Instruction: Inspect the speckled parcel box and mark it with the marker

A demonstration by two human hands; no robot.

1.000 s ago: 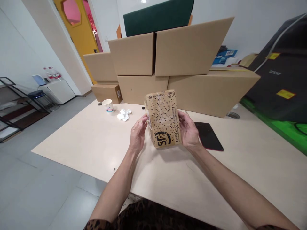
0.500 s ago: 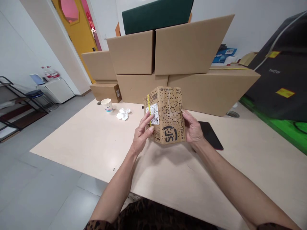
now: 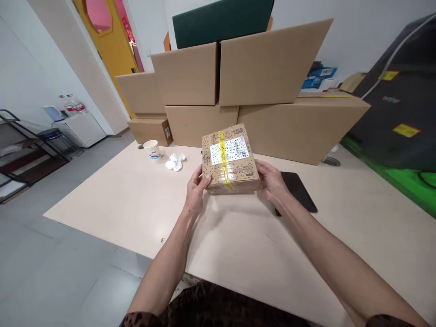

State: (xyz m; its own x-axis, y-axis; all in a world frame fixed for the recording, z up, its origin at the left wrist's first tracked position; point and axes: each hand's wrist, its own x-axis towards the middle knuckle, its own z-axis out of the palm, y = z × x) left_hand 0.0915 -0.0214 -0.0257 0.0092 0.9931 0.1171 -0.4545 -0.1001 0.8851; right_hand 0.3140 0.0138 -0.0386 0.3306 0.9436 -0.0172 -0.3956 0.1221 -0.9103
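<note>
A small brown cardboard parcel (image 3: 229, 157) with black speckles, a white label and a strip of yellow tape is held just above the beige table (image 3: 136, 204). Its labelled face points up. My left hand (image 3: 195, 187) grips the parcel's left side, fingers curled on its edge. My right hand (image 3: 271, 180) holds its right side, fingers wrapped under it.
A black flat tablet-like item (image 3: 298, 190) lies right of my right hand. A paper cup (image 3: 151, 149) and crumpled white tissue (image 3: 175, 161) sit at the far left. Large cardboard boxes (image 3: 265, 86) are stacked along the table's back edge. A black case (image 3: 398, 100) stands at right.
The parcel has been turned from standing upright with its printed logo face toward me to lying flat with the label and yellow tape on top. Both hands kept hold.
</note>
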